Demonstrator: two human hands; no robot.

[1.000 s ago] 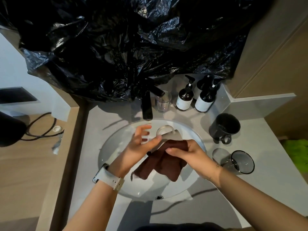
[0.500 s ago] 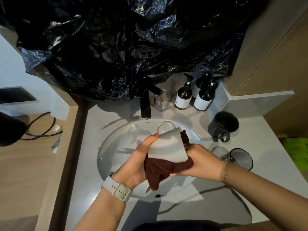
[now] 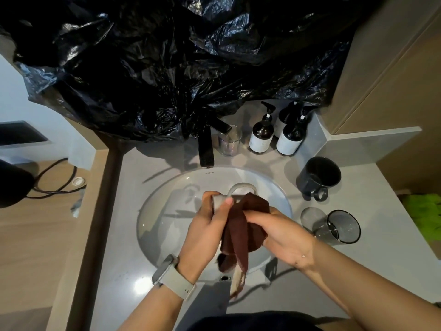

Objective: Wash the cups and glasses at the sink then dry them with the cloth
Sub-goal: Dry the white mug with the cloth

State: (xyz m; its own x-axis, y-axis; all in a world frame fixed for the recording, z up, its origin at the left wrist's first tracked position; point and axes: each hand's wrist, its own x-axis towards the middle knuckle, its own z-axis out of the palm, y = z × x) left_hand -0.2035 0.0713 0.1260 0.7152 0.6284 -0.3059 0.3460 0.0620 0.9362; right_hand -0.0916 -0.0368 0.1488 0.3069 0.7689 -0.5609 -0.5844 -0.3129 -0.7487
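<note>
Over the white sink (image 3: pixel 167 201), your left hand (image 3: pixel 205 230) gripped the white mug (image 3: pixel 220 201), thumb curled across its side, handle pointing toward the faucet (image 3: pixel 206 144). Your right hand (image 3: pixel 284 235) clutched the brown cloth (image 3: pixel 241 230) against the mug. A black mug (image 3: pixel 318 175) and a clear glass (image 3: pixel 334 226) sat on the counter to your right.
</note>
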